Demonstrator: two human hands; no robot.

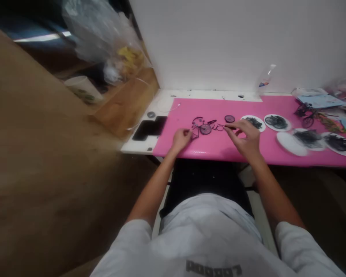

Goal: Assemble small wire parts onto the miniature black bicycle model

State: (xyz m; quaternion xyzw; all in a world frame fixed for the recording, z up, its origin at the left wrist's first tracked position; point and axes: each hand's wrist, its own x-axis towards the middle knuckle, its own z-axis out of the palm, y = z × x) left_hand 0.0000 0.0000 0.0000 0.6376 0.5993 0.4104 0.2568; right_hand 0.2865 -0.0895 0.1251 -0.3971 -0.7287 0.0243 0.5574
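Observation:
My left hand (182, 140) is closed in a pinch at the edge of a thin dark miniature bicycle frame (195, 135), which lies beside a small spoked wheel (205, 129). Thumb and forefinger of my right hand (246, 139) pinch a thin dark piece (228, 127), too small to name. Just left of those fingertips lies a dark ring-shaped part (220, 128). A short dark part (212, 122) and another small wheel (229, 119) rest farther back on the pink mat (187, 148). A curved dark part (197, 119) sits behind the frame.
White plates (291, 148) with black parts stand on the right, near a miniature bicycle (307, 117). A clear bottle (266, 77) is by the wall. Flat black objects (150, 129) and a grey ring (151, 114) lie left. A brown panel (31, 134) rises on the far left.

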